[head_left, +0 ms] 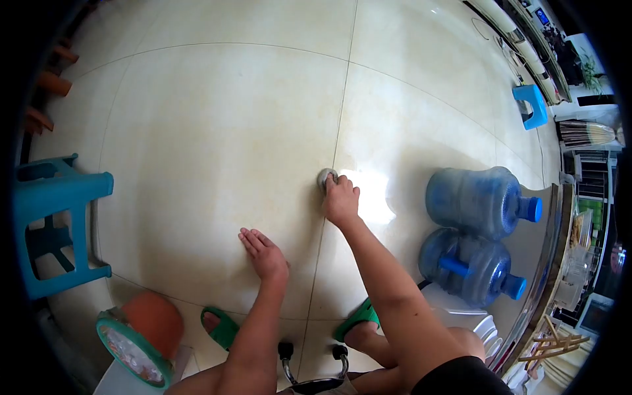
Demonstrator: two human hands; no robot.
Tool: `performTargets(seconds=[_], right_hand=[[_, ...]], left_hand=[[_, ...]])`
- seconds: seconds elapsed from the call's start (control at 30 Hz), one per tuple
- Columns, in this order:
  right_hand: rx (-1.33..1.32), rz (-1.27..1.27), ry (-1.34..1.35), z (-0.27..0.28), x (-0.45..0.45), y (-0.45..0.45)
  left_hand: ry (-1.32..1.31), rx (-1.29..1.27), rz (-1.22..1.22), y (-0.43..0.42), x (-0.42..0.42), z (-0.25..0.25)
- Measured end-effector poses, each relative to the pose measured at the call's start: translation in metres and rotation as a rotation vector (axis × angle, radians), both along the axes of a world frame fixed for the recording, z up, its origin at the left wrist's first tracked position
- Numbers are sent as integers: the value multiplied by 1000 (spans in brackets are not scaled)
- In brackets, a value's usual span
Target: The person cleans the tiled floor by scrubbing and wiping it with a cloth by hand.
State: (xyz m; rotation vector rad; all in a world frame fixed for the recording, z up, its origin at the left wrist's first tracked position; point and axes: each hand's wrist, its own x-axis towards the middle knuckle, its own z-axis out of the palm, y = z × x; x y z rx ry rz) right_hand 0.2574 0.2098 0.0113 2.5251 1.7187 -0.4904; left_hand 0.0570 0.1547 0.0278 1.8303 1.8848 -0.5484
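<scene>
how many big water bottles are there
2. One bottle is to the right of the right hand; the other bottle is beside it, closer to the person. More could be hidden.

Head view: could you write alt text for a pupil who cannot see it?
A person's right hand holds a small grey object down at the tiled floor; the left hand is open nearby. Two blue-capped bottles are at the picture's right, a teal stool at its left.

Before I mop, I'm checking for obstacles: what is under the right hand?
Under the right hand, part of a rounded grey object shows on the tiled floor; the rest and anything beneath are hidden.
</scene>
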Motion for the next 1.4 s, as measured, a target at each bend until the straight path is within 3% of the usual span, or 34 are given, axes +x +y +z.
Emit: performTargets(seconds=[0.1,0.17,0.3,0.43,0.6,0.67,0.8,0.9,1.0,1.2,1.33,1.4], right_hand=[[7,-18,9,-1,18,25],[12,-39,11,1,35,54],[-85,-32,-9,5,62,108],[-53,-62,23,9,52,99],[16,8,19,-4,15,15],[-7,19,3,-3,13,14],[48,27,-28,-5,34,44],[83,-13,-47,-8,57,85],[25,-52,-36,-2,70,118],[122,9,-45,-6,46,67],[84,274,-154,-9,9,-14],[-64,322,-126,5,-5,-34]], left_hand=[[-27,-33,4,-4,-2,0],[-36,88,-21,-11,-7,-21],[-12,19,-59,-2,-3,-1],[-6,38,-84,-1,0,-3],[69,19,-86,-2,4,-4],[72,170,-76,-11,-3,-30],[96,209,-92,-20,-10,-48],[38,259,-90,-17,-10,-38],[-87,112,-8,-7,-5,-9],[-111,76,11,-6,-3,-5],[-55,33,1,-4,1,0],[-5,10,-13,-1,0,1]])
